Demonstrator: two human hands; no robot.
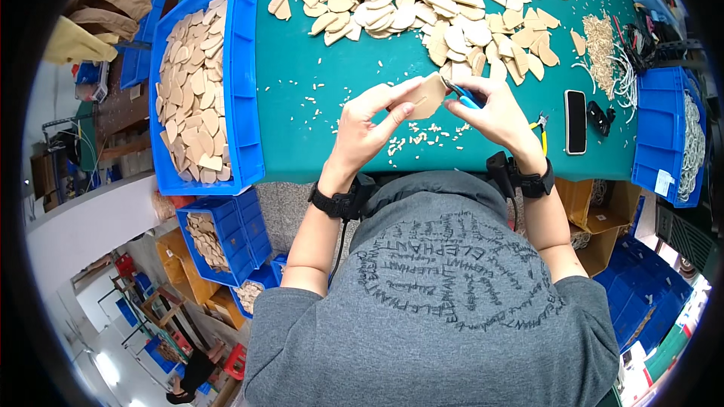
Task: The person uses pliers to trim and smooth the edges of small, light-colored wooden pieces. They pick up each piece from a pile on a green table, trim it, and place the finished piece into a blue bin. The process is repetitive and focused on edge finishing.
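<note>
Between the thumb and fingers of my left hand (pixel 367 122) is a flat tan piece (pixel 428 98), wood or board by its look, with a curved edge. My right hand (pixel 494 114) grips blue-handled cutting pliers (pixel 466 96), whose jaws meet the right edge of that piece. Small tan scraps (pixel 426 136) lie on the green tabletop (pixel 317 152) beneath both hands. Beyond them spreads a big heap of similar tan pieces (pixel 411 0).
A blue crate (pixel 246 90) full of tan pieces stands at the left. To the right lie a phone (pixel 575 122), yellow-handled pliers (pixel 543 132), a pile of offcuts (pixel 599 49) and a blue bin (pixel 656 132) of pale cord-like material. Under the table's left side sits another blue crate (pixel 245 237).
</note>
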